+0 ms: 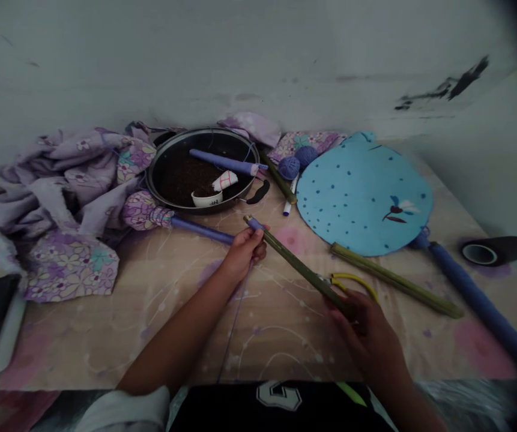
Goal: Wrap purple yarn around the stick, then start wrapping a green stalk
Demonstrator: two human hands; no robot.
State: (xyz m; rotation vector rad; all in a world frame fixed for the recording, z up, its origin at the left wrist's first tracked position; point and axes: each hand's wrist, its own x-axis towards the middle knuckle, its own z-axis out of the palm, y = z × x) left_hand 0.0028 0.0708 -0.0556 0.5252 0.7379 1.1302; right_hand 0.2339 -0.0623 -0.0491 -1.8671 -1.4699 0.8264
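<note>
Gripping a green bamboo stick [298, 265] above the bench [280, 348], the left hand [242, 255] closes around its purple-wrapped far end, the right hand [366, 336] closes on its near end, and a purple thread [235, 324] hangs down.

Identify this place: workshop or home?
Likely a home craft table, not a workshop: a patterned cloth covers the tabletop, floral fabric lies heaped beside a dark metal pan, and balls of blue yarn sit near a green bamboo stick.
</note>
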